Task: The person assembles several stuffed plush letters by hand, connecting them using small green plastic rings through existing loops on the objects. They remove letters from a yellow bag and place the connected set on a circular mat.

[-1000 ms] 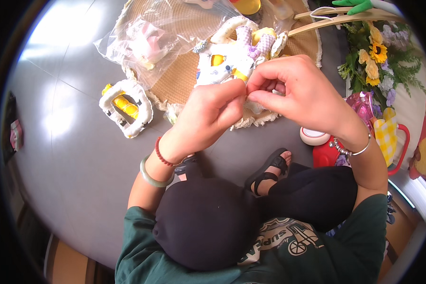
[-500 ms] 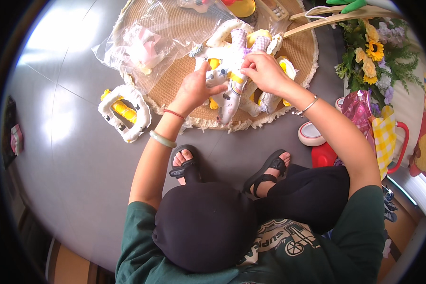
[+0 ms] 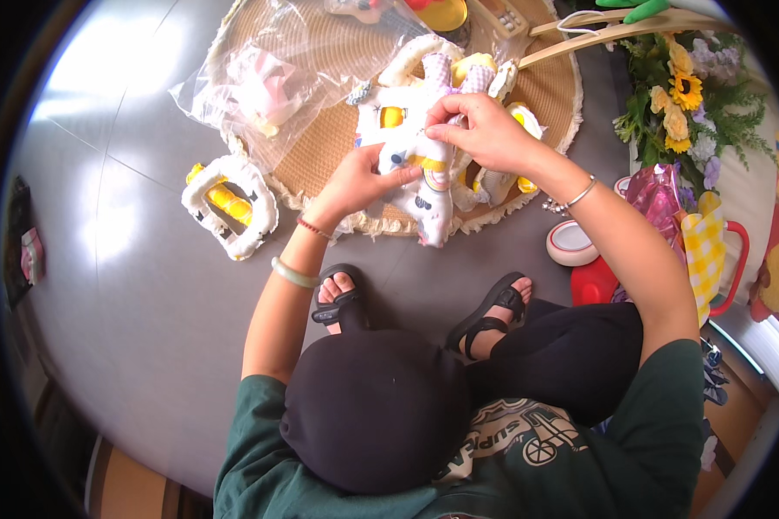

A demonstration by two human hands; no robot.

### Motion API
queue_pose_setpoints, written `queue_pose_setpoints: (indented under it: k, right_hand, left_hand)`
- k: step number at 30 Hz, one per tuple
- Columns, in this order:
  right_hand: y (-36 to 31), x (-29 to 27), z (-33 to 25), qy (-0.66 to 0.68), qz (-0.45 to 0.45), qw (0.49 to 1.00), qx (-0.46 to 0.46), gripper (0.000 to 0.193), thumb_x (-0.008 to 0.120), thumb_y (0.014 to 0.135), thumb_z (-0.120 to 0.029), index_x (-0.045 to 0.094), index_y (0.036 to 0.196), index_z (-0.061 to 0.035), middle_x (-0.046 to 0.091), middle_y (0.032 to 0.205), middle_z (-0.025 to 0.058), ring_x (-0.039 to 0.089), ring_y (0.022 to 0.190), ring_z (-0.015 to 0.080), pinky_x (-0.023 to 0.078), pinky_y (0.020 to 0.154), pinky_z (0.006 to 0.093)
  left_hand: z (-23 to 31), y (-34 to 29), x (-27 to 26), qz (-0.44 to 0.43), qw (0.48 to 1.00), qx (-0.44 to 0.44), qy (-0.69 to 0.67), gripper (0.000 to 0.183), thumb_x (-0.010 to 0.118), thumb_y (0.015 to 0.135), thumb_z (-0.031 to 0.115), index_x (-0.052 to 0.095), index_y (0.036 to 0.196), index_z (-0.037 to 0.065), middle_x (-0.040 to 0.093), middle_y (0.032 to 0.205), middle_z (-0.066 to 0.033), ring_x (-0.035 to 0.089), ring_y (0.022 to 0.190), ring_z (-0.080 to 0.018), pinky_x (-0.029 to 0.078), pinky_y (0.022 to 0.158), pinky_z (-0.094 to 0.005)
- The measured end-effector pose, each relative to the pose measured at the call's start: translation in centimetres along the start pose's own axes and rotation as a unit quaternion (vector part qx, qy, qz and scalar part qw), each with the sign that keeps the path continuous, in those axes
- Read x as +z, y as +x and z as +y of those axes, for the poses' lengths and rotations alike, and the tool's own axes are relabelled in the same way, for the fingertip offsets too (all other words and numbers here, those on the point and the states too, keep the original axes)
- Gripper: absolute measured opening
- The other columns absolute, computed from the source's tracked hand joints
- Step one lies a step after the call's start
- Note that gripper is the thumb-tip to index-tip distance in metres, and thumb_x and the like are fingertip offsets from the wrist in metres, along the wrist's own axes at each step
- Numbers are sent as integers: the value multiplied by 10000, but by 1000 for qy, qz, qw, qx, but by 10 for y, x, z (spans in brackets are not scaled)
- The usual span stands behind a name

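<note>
Above the frame's centre, a white soft toy [image 3: 424,164] with yellow and purple patches lies across the near edge of a round woven mat [image 3: 320,147]. Its lower end hangs past the mat's fringe onto the grey floor [image 3: 130,285].

The left hand [image 3: 359,177] sits at the toy's left flank. Its fingers [image 3: 398,173] are extended and close together, pressing against the fabric at mid-body; whether the thumb closes behind the cloth cannot be told.

The right hand [image 3: 480,130] is above and to the right, on the toy's upper part. Its fingers [image 3: 446,130] are curled and pinched on a fold of the white fabric — a closed grasp, not a flat rest. The two hands are near each other, with the toy's body between them.

Surroundings:
- A clear plastic bag [image 3: 260,86] with pink and white contents lies on the mat, upper left of the toy, apart from both hands.
- A white-and-yellow padded ring [image 3: 229,203] rests on the floor left of the mat, well apart from the left hand.
- A small round white-and-red dish [image 3: 571,244] sits on the floor just below the right forearm.
- A bunch of artificial flowers [image 3: 684,104] stands at the upper right — close to the mat's right edge.

Open floor extends to the left and lower left of the mat. The right side is crowded.
</note>
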State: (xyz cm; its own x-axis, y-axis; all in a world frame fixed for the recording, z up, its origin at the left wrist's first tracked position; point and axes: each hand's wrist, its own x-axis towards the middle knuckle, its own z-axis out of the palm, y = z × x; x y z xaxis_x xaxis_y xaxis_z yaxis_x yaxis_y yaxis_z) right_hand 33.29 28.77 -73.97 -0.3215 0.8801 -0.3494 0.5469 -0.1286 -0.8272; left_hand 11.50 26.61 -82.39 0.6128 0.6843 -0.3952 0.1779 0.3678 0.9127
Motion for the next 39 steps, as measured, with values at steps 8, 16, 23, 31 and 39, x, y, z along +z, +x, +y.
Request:
queue_pose_setpoints:
  k: [8, 16, 23, 31, 39]
  right_hand:
    - [-8, 10, -56, 10, 45, 993, -107, 83, 662, 849, -70, 647, 867, 10, 644, 830, 52, 593, 729, 140, 484, 677, 276]
    - [-26, -4, -88, -110, 95, 962, -230, 42, 653, 819, 6, 630, 854, 8, 616, 784, 80, 574, 661, 189, 458, 599, 285]
    - [-30, -1, -94, -151, 116, 947, -261, 67, 666, 810, 18, 614, 852, 14, 612, 774, 108, 610, 690, 240, 484, 624, 315]
    - [-32, 4, -99, -174, 106, 937, -283, 65, 619, 817, 32, 574, 862, 21, 563, 811, 144, 607, 726, 325, 488, 629, 370]
    - [-32, 6, -100, -101, 123, 958, -238, 55, 648, 815, -21, 599, 825, 1, 598, 779, 126, 601, 700, 305, 478, 625, 371]
  left_hand:
    - [30, -37, 17, -2, 983, 26, -181, 451, 682, 918, 273, 561, 1268, 16, 631, 1144, -42, 561, 1042, -119, 465, 908, -301]
    - [56, -56, 13, 49, 977, 81, -190, 483, 596, 973, 280, 469, 1357, 17, 562, 1231, -34, 503, 1095, -109, 431, 928, -287]
    - [71, -66, 11, 42, 977, 97, -187, 491, 444, 1031, 356, 462, 1372, 4, 556, 1242, -41, 496, 1100, -111, 394, 965, -282]
    - [77, -71, 11, 62, 967, 53, -241, 454, 465, 1025, 342, 516, 1310, -7, 583, 1182, -34, 503, 1059, -99, 408, 932, -271]
    - [79, -72, 11, 72, 956, 24, -285, 402, 483, 1014, 273, 526, 1290, -15, 606, 1142, -33, 526, 1025, -88, 424, 902, -262]
